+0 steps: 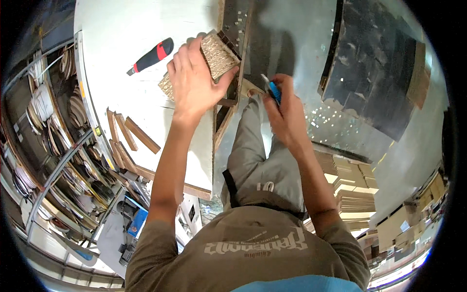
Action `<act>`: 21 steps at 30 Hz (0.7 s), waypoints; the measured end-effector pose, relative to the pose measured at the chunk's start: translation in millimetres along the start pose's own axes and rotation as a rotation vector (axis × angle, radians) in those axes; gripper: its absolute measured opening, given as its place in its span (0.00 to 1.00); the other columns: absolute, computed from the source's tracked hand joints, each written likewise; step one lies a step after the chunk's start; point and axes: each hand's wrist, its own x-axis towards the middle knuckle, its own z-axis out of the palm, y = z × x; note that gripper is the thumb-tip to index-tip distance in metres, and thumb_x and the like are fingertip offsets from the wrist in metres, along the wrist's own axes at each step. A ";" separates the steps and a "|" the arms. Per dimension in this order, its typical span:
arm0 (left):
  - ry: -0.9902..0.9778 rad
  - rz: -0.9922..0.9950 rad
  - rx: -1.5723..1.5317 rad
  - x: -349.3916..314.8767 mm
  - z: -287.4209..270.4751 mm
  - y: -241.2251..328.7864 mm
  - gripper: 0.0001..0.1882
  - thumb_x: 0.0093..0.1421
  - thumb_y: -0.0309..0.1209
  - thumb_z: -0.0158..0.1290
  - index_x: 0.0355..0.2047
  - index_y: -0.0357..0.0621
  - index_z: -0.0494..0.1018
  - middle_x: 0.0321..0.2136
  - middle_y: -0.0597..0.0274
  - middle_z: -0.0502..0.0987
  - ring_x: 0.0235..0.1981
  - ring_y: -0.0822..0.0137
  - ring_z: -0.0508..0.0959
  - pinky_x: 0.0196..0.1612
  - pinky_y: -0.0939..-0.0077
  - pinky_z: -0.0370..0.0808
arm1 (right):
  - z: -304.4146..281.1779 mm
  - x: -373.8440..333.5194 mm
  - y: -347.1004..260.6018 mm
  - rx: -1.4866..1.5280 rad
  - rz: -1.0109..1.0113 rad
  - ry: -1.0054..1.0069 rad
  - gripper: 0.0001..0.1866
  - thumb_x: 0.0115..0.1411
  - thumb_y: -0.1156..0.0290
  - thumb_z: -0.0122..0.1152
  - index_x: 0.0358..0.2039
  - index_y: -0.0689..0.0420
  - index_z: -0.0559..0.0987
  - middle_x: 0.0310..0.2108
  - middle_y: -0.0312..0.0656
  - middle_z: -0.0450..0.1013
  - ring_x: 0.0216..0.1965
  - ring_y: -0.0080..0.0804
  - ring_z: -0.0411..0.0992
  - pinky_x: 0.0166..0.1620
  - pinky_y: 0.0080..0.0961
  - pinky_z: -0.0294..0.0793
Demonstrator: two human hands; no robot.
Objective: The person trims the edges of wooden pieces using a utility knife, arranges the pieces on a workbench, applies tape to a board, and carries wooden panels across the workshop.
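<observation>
- Head view: the left hand (193, 80) holds the board (220, 57), a rough, speckled piece, with its fingers laid across it and the thumb spread away along the lower edge.
- The board lies on the white worktop (136, 22), by the right edge; a dark strip (229, 43) runs along the board's own right end.
- The right hand (286, 109) has its fingers closed round a blue cutter (275, 92), out beyond the worktop's right edge, apart from the board; the blade points up and away from the body.
- A black-and-red tool (153, 57) lies left of the board, well in from the worktop's edges, and brown strips (128, 132) lie toward the near left corner.
- Pale scraps (325, 118) dot the floor (304, 53) right of the worktop.
- For good work with this hold, the board would best be pressed firmly down, without rocking.
- The left thumb sits near the dark end, so it should tuck back clear of the blade before any cut there; light, controlled strokes, directed away from hand and legs, seem safest.
</observation>
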 end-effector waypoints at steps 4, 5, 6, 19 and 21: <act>-0.033 0.064 -0.015 -4.8 0.4 -2.1 0.49 0.49 0.53 0.65 0.62 0.33 0.59 0.48 0.46 0.67 0.50 0.48 0.68 0.57 0.52 0.59 | 20.5 0.1 -0.7 -0.077 -0.201 0.095 0.14 0.65 0.65 0.57 0.51 0.50 0.72 0.36 0.49 0.77 0.32 0.54 0.77 0.34 0.45 0.75; -0.027 0.092 -0.023 -5.4 1.4 -2.2 0.49 0.50 0.53 0.65 0.62 0.33 0.59 0.48 0.46 0.67 0.49 0.48 0.68 0.57 0.52 0.59 | 26.0 0.7 3.2 -0.072 -0.187 0.096 0.14 0.65 0.65 0.57 0.51 0.50 0.72 0.36 0.49 0.77 0.32 0.54 0.77 0.34 0.45 0.75; -0.025 0.099 -0.021 -5.3 2.2 -1.9 0.50 0.50 0.53 0.65 0.62 0.32 0.58 0.48 0.45 0.68 0.50 0.47 0.68 0.56 0.51 0.59 | 30.6 1.0 6.9 -0.123 -0.159 0.103 0.15 0.65 0.64 0.57 0.51 0.49 0.72 0.35 0.49 0.77 0.31 0.53 0.77 0.32 0.45 0.75; 0.003 0.170 -0.037 -0.5 0.5 -2.3 0.48 0.50 0.53 0.66 0.60 0.30 0.61 0.45 0.46 0.70 0.47 0.49 0.70 0.51 0.54 0.63 | 38.2 11.2 24.8 -0.224 -0.161 0.054 0.16 0.65 0.64 0.58 0.52 0.49 0.72 0.34 0.46 0.76 0.30 0.51 0.77 0.29 0.45 0.75; 0.017 0.186 -0.036 -0.5 1.1 -4.1 0.47 0.50 0.54 0.65 0.59 0.30 0.62 0.44 0.46 0.70 0.46 0.49 0.70 0.50 0.54 0.63 | 42.0 12.7 27.0 -0.235 -0.164 0.061 0.16 0.64 0.64 0.58 0.51 0.49 0.72 0.35 0.46 0.76 0.30 0.51 0.77 0.29 0.45 0.75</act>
